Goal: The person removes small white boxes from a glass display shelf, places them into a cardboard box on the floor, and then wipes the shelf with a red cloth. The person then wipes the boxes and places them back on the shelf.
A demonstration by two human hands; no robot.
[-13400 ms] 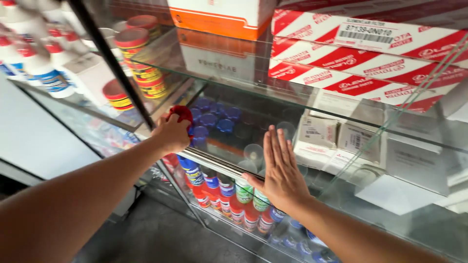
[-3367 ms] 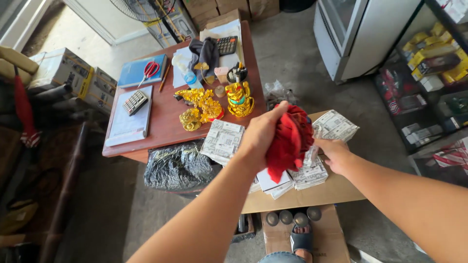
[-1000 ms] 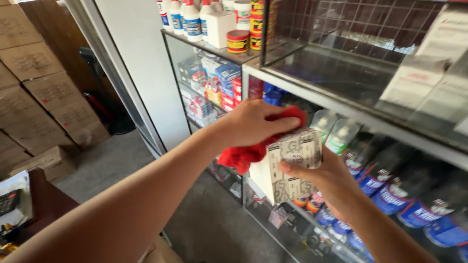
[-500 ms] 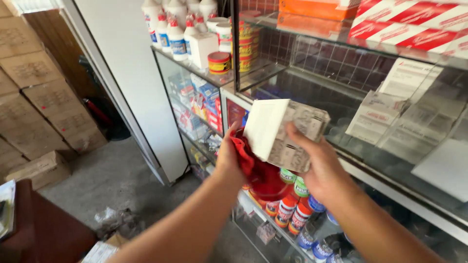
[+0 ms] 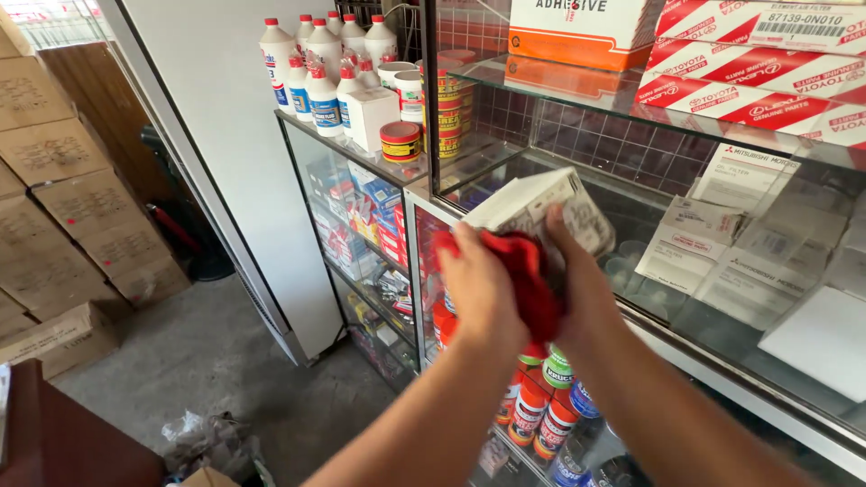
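Our left hand (image 5: 483, 293) is closed over a red rag (image 5: 523, 271), pressing it against the near side of a small white box (image 5: 541, 207). Our right hand (image 5: 582, 289) grips that box from below and behind, the thumb laid up its printed face and the fingers wrapped round the far side, out of sight. Both hang in the air just in front of the glass cabinet (image 5: 433, 108), at its front left corner, level with the middle shelf (image 5: 667, 307).

We judge the box to be light cardboard, stiff at its edges and corners but easy to dent on the broad faces, so the hold belongs across two opposite edges rather than squeezing the flat sides. Its surface looks smooth and could slip under a rubbing rag, which calls for a firm counter-grip from the right hand. The rag is soft and limp; it bunches in the palm and can be taken anywhere.

On the low cabinet's top, by the wall, stand white bottles (image 5: 316, 81) with red caps and stacked tins (image 5: 448, 113). Flat white packets (image 5: 722, 243) lie on the middle shelf, red-and-white cartons (image 5: 767, 72) on the upper one, and orange cans (image 5: 541, 419) sit on the shelf below the hands.
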